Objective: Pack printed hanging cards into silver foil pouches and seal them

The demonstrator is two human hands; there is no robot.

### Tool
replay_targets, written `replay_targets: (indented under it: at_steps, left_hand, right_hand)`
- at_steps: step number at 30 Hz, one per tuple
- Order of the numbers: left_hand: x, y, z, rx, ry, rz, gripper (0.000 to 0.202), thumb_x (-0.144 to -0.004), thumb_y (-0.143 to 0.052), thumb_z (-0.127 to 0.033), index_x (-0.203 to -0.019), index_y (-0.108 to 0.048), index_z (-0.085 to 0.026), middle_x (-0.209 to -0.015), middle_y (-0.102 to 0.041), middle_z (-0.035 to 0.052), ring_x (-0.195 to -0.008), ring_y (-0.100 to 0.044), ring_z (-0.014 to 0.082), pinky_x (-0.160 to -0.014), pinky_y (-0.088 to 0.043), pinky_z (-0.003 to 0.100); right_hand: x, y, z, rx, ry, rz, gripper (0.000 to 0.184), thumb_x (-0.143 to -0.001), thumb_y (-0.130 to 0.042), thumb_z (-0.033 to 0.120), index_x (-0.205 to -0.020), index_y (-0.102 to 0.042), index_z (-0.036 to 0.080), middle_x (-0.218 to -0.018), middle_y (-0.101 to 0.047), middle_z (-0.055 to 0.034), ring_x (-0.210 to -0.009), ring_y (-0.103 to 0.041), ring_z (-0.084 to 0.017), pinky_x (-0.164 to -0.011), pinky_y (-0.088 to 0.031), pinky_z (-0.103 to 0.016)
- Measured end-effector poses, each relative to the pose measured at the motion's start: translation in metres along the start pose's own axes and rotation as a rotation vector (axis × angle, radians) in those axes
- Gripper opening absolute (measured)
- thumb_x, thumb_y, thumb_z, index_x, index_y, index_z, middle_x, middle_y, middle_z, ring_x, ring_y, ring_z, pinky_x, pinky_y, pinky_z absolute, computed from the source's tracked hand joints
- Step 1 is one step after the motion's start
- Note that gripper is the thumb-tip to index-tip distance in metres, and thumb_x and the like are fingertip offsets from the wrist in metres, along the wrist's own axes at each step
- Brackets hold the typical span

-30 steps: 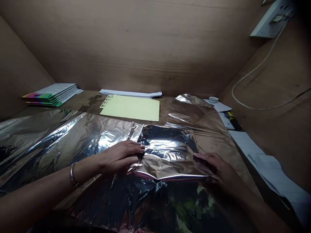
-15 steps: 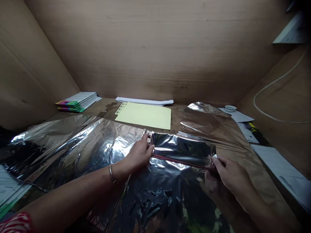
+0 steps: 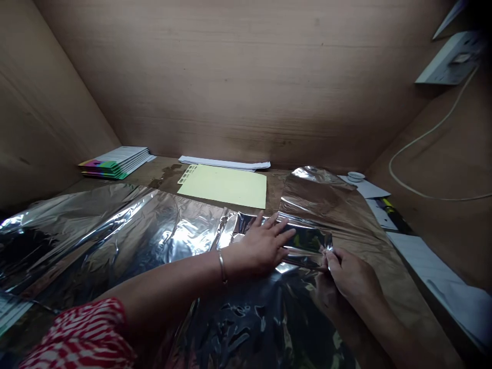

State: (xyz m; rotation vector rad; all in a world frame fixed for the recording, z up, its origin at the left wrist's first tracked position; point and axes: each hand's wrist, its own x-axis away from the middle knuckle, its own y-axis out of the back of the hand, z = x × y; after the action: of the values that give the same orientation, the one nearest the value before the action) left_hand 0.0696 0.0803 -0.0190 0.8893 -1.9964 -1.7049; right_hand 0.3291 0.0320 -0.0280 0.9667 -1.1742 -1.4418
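Note:
A large sheet of shiny silver film (image 3: 154, 225) is spread over the table, creased and reflective. In its middle a long folded panel of the film (image 3: 309, 241) lies flat; what it covers, if anything, is hidden. My left hand (image 3: 265, 243) rests palm down across the left part of this panel, fingers spread. At the panel's right end my right hand (image 3: 351, 269) pinches a gathered corner of the film between thumb and fingers. Beyond the panel lies a pale yellow sheet (image 3: 226, 187) with printed labels at its left edge.
A stack of colourful booklets (image 3: 115, 161) sits at the back left. Folded white paper (image 3: 225, 163) lies along the back wall. On the right are a small round white lid (image 3: 355, 176), a yellow-black tool (image 3: 389, 206), white papers (image 3: 434, 266) and a wall socket with cable (image 3: 449, 64).
My left hand has left the panel's left end and moved right, opening flat onto the panel. My right hand keeps its pinch at the right corner. The view has shifted slightly.

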Motion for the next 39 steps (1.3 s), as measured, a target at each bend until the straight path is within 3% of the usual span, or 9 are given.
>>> replay_targets:
  at_steps: [3,6,9,15,22,27,30,34,39]
  left_hand:
    - [-0.007,-0.019,-0.003,0.058,0.013,0.065,0.064,-0.098,-0.027,-0.056,-0.152,-0.024,-0.021,-0.161,-0.012,0.0102,-0.147,-0.008,0.0349,-0.115,-0.007,0.060]
    - [-0.005,-0.027,0.000,0.059,0.019,0.060,0.065,-0.098,-0.025,-0.057,-0.152,-0.024,-0.020,-0.161,-0.012,0.0104,-0.147,-0.007,0.0355,-0.114,-0.006,0.062]
    - [-0.001,-0.025,0.004,0.060,0.028,0.046,0.068,-0.098,-0.022,-0.058,-0.153,-0.022,-0.018,-0.160,-0.017,0.0120,-0.148,-0.008,0.0335,-0.115,-0.006,0.059]
    - [0.001,-0.024,0.006,0.054,0.022,0.052,0.075,-0.097,-0.018,-0.062,-0.153,-0.020,-0.013,-0.159,-0.017,0.0150,-0.148,-0.008,0.0315,-0.117,-0.004,0.055]
    - [0.018,-0.012,0.022,-0.002,0.068,0.104,0.072,-0.098,-0.021,-0.061,-0.153,-0.023,-0.015,-0.159,-0.018,0.0136,-0.148,-0.013,0.0300,-0.117,-0.007,0.053]
    - [0.054,0.031,0.067,-0.193,0.395,0.119,0.046,-0.097,-0.044,-0.034,-0.138,-0.050,-0.014,-0.157,-0.024,0.0165,-0.146,-0.015,0.0366,-0.115,-0.006,0.061]
    - [0.057,0.052,0.066,0.054,0.569,-0.022,0.038,-0.092,-0.050,-0.022,-0.129,-0.056,-0.014,-0.151,-0.038,0.0167,-0.142,-0.028,0.0332,-0.115,-0.020,0.051]
    - [0.040,0.053,0.053,0.428,0.759,0.034,0.043,-0.079,-0.068,-0.038,-0.114,-0.063,-0.012,-0.111,-0.068,0.0153,-0.102,-0.064,0.0299,-0.084,-0.052,0.037]
    - [0.030,0.046,0.051,0.666,0.821,0.128,0.026,-0.076,-0.072,-0.039,-0.073,-0.067,-0.013,-0.068,-0.069,0.0059,-0.062,-0.066,0.0200,-0.056,-0.051,0.026]
  right_hand:
    - [0.003,0.010,0.011,0.142,0.079,-0.113,0.033,-0.090,-0.042,0.038,-0.096,-0.067,0.017,-0.094,-0.070,-0.0162,-0.091,-0.064,-0.035,-0.076,-0.047,-0.044]
    - [0.000,0.008,0.034,0.304,0.370,-0.299,0.050,-0.092,-0.042,0.034,-0.132,-0.052,0.006,-0.144,-0.044,-0.0246,-0.137,-0.031,-0.041,-0.107,-0.029,-0.056]
    - [-0.011,-0.007,0.047,0.286,0.604,-0.054,0.058,-0.098,-0.033,0.042,-0.145,-0.040,0.009,-0.156,-0.029,-0.0157,-0.145,-0.017,-0.031,-0.116,-0.017,-0.054]
    - [-0.027,-0.011,0.017,0.322,0.251,-0.011,0.062,-0.099,-0.025,0.043,-0.146,-0.035,0.003,-0.155,-0.027,-0.0206,-0.145,-0.018,-0.035,-0.112,-0.020,-0.063]
    - [-0.011,-0.026,0.027,0.285,0.455,0.039,0.064,-0.098,-0.026,0.050,-0.150,-0.031,0.013,-0.158,-0.023,-0.0145,-0.145,-0.018,-0.031,-0.115,-0.024,-0.053]
    - [-0.012,-0.038,0.018,0.302,0.390,0.018,0.072,-0.096,-0.026,0.056,-0.151,-0.028,0.011,-0.158,-0.019,-0.0181,-0.145,-0.016,-0.031,-0.114,-0.025,-0.052]
    - [-0.013,-0.038,0.016,0.296,0.392,0.018,0.072,-0.095,-0.025,0.056,-0.151,-0.029,0.011,-0.158,-0.020,-0.0186,-0.145,-0.017,-0.031,-0.114,-0.026,-0.051]
    - [-0.014,-0.038,0.018,0.287,0.389,0.017,0.073,-0.095,-0.026,0.056,-0.151,-0.031,0.010,-0.158,-0.020,-0.0194,-0.145,-0.017,-0.032,-0.114,-0.026,-0.051]
    - [-0.014,-0.039,0.017,0.258,0.387,0.012,0.074,-0.094,-0.026,0.058,-0.151,-0.030,0.010,-0.158,-0.021,-0.0181,-0.146,-0.016,-0.031,-0.114,-0.025,-0.051]
